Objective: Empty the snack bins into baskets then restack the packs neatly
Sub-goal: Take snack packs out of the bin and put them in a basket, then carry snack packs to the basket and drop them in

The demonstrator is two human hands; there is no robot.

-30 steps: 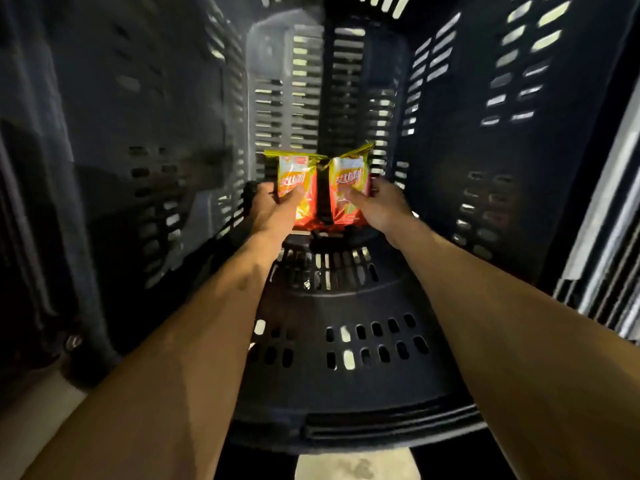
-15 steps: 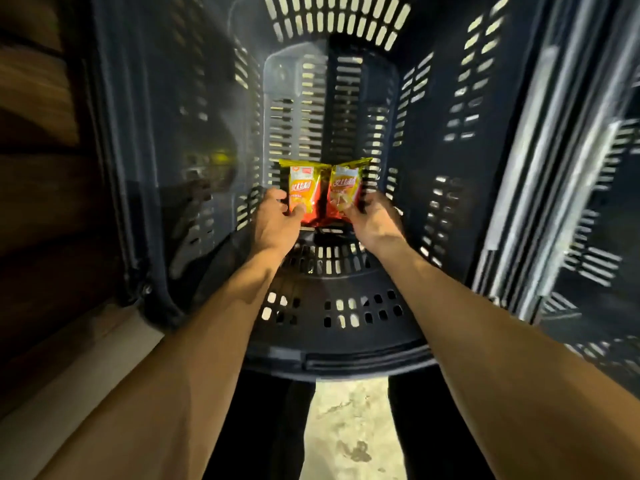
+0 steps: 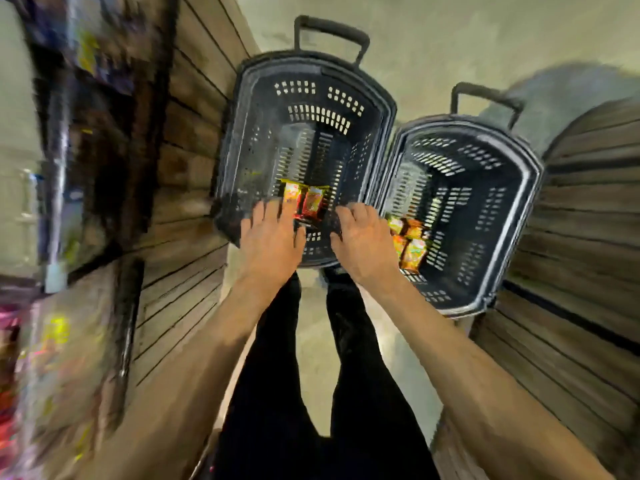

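Stretching across the top of the head view, a pale concrete floor [image 3: 433,46] is seen, bounded on its left edge by slatted wooden panelling [image 3: 194,188] and on its right edge by a second wooden panel [image 3: 581,237]. Beyond the left panelling a shelf [image 3: 52,341] of coloured goods is shown, too blurred for anything on it to be told.

Two dark perforated baskets are set side by side on the floor, their rims touching or nearly so. The left basket [image 3: 311,64] is placed against the floor's left edge, hard by the panelling, with its handle [image 3: 329,29] raised at the far end. The right basket [image 3: 485,216] is placed near the floor's right edge, and its own handle [image 3: 485,93] is likewise raised at the far end.

Dark trouser legs [image 3: 273,393] are seen below, at the near ends of the baskets.

The left hand [image 3: 270,240] is held over the near rim of the left basket, fingers spread apart and loosely bent, with nothing gripped. The right hand [image 3: 363,244] is held over the same rim beside the right basket, fingers likewise apart and empty.

Two red-and-yellow snack packs [image 3: 313,202] are stood side by side at the near end of the left basket, just beyond the fingertips; whether they are touched cannot be told. A small cluster of orange packs [image 3: 410,247] is laid in the near left corner of the right basket.
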